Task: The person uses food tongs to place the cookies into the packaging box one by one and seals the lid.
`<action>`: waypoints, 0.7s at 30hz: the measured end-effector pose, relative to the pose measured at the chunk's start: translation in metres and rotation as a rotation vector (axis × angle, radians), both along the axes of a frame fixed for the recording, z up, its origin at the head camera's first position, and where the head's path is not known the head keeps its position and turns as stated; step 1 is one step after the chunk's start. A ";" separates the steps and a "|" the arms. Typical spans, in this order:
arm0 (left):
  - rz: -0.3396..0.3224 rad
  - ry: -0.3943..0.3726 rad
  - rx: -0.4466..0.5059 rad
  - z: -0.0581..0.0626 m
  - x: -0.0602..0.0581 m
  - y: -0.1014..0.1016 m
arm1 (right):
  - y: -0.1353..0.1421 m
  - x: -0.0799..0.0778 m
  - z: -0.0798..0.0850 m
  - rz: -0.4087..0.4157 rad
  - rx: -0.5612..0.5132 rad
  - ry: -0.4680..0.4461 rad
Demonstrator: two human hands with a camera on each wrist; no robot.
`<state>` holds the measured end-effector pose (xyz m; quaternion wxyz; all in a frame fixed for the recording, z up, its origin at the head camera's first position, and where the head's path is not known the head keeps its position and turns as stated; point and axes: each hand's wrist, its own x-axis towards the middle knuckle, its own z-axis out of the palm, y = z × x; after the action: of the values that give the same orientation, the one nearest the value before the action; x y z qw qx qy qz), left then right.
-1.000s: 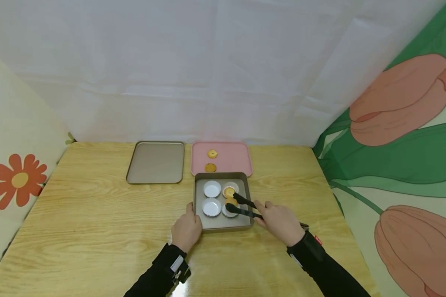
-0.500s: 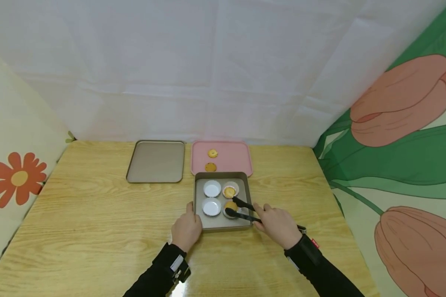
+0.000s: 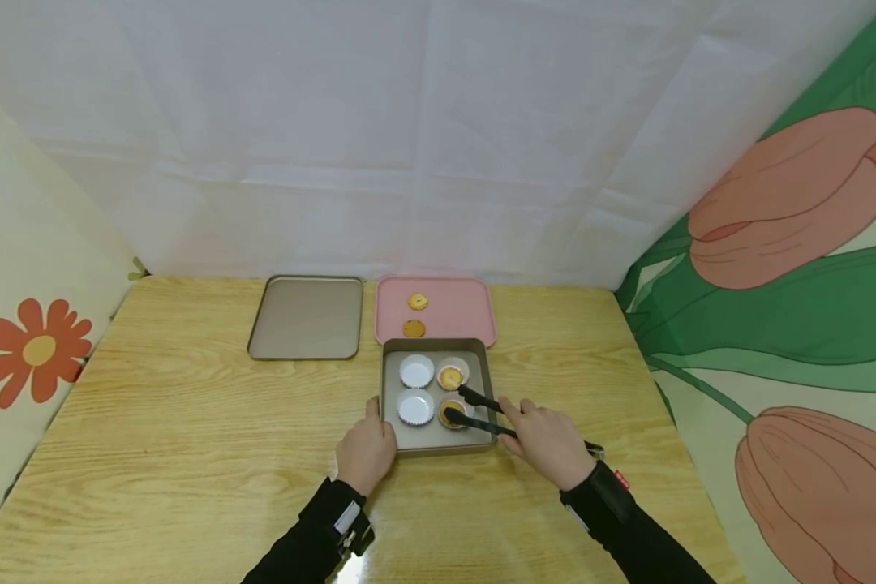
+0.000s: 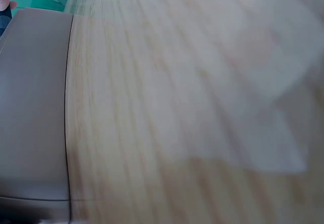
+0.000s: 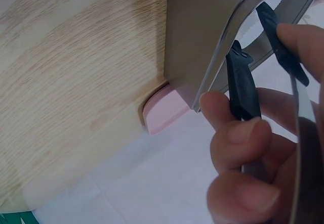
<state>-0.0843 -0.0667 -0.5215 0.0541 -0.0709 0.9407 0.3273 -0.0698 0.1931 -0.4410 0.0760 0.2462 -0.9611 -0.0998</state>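
My left hand (image 3: 366, 453) grips the front left side of a square metal baking pan (image 3: 419, 439). White fluted paper cups stand inside it: two bare ones on the left, the rear cup (image 3: 417, 371) and the front cup (image 3: 415, 407). On the right, a round yellow cookie (image 3: 450, 378) lies in the rear cup and a browner cookie (image 3: 453, 405) in the front one. My right hand (image 3: 551, 442) holds black-tipped tongs (image 3: 484, 423) over the pan's right wall. Their tips are spread, the nearer one overlapping the front cookie. In the right wrist view, fingers (image 5: 240, 138) wrap the tong arms.
Behind the pan, a pink tray (image 3: 463, 307) carries two more cookies, one pale (image 3: 418, 302) and one brown (image 3: 414, 328). A flat metal tray (image 3: 307, 318) lies at the back left of the wooden table (image 3: 212, 438). A white cloth (image 3: 336, 146) hangs along the far edge.
The front right cookie, between the tong tips and raised at first, now lies down in its cup. The tongs have shifted slightly down with the right hand. The left hand stays put.
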 end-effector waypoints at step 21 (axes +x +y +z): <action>0.001 -0.002 0.008 -0.002 0.001 0.000 | -0.010 -0.039 0.032 0.034 -0.139 -0.043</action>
<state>-0.0829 -0.0663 -0.5234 0.0551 -0.0714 0.9394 0.3309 -0.1089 0.1829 -0.4086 0.0738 0.2589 -0.9627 -0.0265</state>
